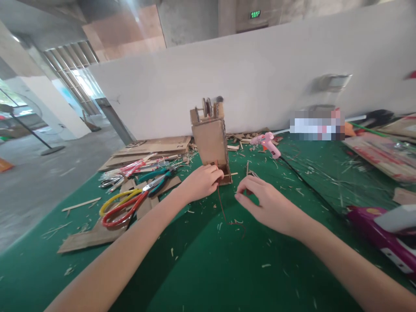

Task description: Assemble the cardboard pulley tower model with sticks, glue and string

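our left hand [204, 183] meets the base of the upright cardboard tower [211, 141] ahead; we cannot confirm it pinches the brown string [222, 208]. our right hand [268, 203], farther, curls loosely, visibly empty.

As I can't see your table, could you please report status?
Left hand at foot of cardboard tower. Right hand nearby, fingers curled. Loose cord trailing between. Pink glue gun clear.

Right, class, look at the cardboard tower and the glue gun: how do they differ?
The cardboard tower is brown and boxy; the glue gun is pink, with a dark cord. The cardboard tower stands upright, the left hand at its base; the glue gun lies down, untouched. Both are on the green tabletop.
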`<state>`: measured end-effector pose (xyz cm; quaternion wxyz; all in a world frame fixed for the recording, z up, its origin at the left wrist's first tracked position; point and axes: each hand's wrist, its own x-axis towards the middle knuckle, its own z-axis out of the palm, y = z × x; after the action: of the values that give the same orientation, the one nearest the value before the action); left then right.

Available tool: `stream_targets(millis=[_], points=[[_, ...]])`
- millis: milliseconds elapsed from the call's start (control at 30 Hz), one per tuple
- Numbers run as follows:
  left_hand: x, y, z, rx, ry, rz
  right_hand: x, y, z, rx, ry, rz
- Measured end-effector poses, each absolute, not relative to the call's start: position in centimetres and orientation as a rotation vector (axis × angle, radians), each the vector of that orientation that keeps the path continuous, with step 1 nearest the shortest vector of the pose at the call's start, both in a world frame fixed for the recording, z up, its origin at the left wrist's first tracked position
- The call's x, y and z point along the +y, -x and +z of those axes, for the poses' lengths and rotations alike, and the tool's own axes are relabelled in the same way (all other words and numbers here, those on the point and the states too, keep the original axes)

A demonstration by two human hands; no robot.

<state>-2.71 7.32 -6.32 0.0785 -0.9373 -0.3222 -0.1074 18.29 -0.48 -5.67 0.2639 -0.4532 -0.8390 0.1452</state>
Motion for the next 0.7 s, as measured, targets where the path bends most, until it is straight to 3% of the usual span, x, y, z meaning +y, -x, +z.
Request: stream_targets(millis=[167,367,500,700], points=[[7.1,3.0,-5.6,-0.915,2.83,-0.343,0.8,-18.6,-7.7,-2.374,1.303,-0.099],[7.3,5.1,-2.8,-1.051,2.779,-0.44,0.4,-18.3,-7.8,-2.446,1.385,-0.224],[8.6,7.2,-2.6,-1.4,2.855,-0.213,-0.2,-17.3,-5.3,-2.51,1.401,-0.321],[9.5,7.9,-3.6,-1.427,2.95,-0.106,3.1,-16.3,-4.9,-2.374,1.54,-0.248]])
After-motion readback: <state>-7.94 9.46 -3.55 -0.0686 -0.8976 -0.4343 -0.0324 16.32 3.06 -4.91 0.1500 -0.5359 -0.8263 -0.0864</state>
